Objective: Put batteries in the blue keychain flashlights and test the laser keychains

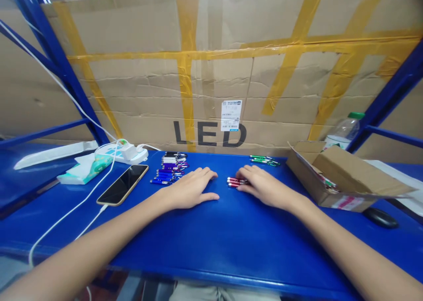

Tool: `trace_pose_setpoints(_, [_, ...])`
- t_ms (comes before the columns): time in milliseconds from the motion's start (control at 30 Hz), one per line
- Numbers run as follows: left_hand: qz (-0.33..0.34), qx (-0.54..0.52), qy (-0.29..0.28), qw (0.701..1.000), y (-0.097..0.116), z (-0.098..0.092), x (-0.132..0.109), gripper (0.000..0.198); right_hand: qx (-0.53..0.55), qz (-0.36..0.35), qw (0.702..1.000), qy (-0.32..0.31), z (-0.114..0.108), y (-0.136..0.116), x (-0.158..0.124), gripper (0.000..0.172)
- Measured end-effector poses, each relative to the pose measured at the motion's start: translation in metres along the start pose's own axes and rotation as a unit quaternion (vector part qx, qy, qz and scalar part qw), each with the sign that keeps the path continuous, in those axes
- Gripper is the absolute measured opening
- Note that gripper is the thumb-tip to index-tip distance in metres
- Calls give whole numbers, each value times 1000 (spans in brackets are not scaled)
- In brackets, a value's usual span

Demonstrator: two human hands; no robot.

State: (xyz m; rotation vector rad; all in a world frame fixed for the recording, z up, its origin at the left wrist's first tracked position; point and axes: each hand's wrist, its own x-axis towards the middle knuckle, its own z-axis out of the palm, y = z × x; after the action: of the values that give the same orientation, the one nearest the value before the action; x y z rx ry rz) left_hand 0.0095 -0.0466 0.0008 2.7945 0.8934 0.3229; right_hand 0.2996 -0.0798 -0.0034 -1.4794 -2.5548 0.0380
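Note:
My left hand (193,188) rests low over the blue table with thumb and fingers apart, holding nothing. Just left of it lies a column of keychain flashlights (169,166), slim metal tubes with small clips, in black, silver, purple and blue. The fingers of my right hand (261,183) are closed over a few red keychain flashlights (233,182); their silver ends stick out to the left, and the clip ends are hidden under my hand. Beyond that hand, several green keychain flashlights (262,160) lie side by side near the cardboard.
An open cardboard box (343,199) with some items inside stands at right, beside a black computer mouse (380,217) and a plastic bottle (343,131). At left are a phone (124,184) on a white cable, a tissue pack (84,169) and a power strip (130,154). Taped cardboard (148,89) walls the back.

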Motion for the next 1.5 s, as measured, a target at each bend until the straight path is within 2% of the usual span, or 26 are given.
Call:
trace_pose_setpoints(100, [11,-46,13,999,0,4,0,57,48,-55,997,-6,2,-30,-1,19])
trace_pose_setpoints(200, [21,-75,5,997,2,7,-5,47,73,-82,994,-6,3,-43,-3,21])
trace_pose_setpoints(367, [18,-95,1,995,5,8,-10,35,94,-84,992,-8,0,-42,-6,21])
trace_pose_setpoints(567, [20,-110,4,994,0,7,-11,39,127,-106,986,-18,-3,-38,-7,20])
trace_pose_setpoints(700, [15,-169,18,985,-5,7,-11,41,122,-121,985,-27,1,-41,-7,17])
trace_pose_setpoints(800, [-22,-253,53,966,-7,11,-8,39,130,-119,984,-33,2,-44,-7,15])
trace_pose_setpoints(933, [-86,-371,103,919,-7,14,-1,48,163,-126,978,-37,-1,-46,-8,17])
trace_pose_setpoints(1067, [-106,-461,165,865,-7,9,3,58,208,-129,970,-10,-7,-45,-10,18])
trace_pose_setpoints(1200, [-119,-516,220,819,-9,5,5,61,238,-102,966,2,-7,-44,-10,19])
trace_pose_setpoints(1267, [-126,-526,230,809,-11,7,6,63,241,-87,967,1,-5,-45,-9,18])
trace_pose_setpoints(1367, [-132,-524,224,811,-13,9,7,64,247,-76,966,8,-4,-45,-9,19])
trace_pose_setpoints(1500, [-125,-527,221,811,-10,9,6,64,226,-85,970,30,-5,-41,-8,28])
